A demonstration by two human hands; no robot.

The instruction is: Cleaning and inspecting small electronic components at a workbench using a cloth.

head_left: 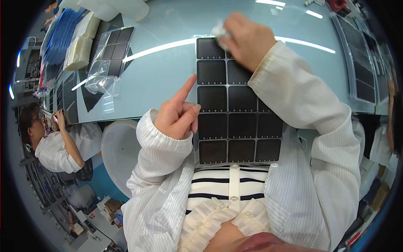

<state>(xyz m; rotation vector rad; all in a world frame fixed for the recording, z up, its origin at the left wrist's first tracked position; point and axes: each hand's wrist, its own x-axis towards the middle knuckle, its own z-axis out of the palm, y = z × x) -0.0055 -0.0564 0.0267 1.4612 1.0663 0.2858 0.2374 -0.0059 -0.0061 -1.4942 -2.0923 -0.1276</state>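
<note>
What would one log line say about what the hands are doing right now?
left hand: index finger out, at sheet's left edge | right hand: pressing white wipe on sheet's top | sheet: grid of dark squares on table

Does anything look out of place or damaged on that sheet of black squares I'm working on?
Nothing stands out. The sheet of black squares lies flat, its tiles in even rows with no visible cracks or gaps. The right hand presses a white cloth on its top row, and the left hand rests at its left edge.
</note>
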